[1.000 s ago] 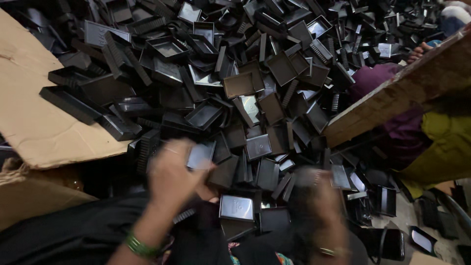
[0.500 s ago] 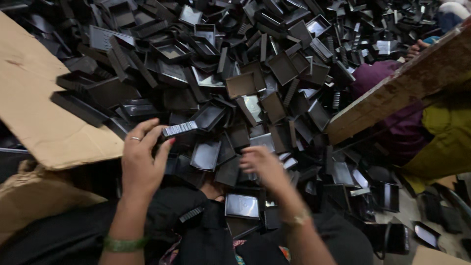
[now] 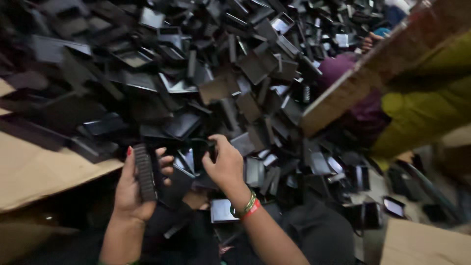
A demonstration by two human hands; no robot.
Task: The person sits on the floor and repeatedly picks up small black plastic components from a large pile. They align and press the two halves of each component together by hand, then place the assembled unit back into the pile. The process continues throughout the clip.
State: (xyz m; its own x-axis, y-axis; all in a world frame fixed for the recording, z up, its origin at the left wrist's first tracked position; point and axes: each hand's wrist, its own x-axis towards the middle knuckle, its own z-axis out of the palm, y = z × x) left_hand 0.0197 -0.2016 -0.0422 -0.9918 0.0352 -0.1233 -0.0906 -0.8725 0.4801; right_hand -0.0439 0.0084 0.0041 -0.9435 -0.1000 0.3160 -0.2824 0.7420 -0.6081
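My left hand point(image 3: 132, 189) holds a narrow black ribbed plastic piece point(image 3: 144, 172) upright at the near edge of a big heap of black plastic box-like casings point(image 3: 221, 73). My right hand point(image 3: 224, 164), with red and green bangles on the wrist, reaches into the heap and closes its fingers on a small black casing point(image 3: 203, 147). Several flat square casings lie just under both hands, one with a pale inner face point(image 3: 222, 211).
A sheet of brown cardboard point(image 3: 34, 172) lies at the left, partly under the heap. Another cardboard board point(image 3: 373, 73) slants at the right. A person in yellow-green cloth point(image 3: 422, 108) and purple cloth point(image 3: 343, 68) sits at the right. More cardboard point(image 3: 422, 243) is at the lower right.
My left hand has dropped lower and now holds a ribbed black piece instead of the small labelled one. My right hand moved forward and left into the heap and closed on a casing.
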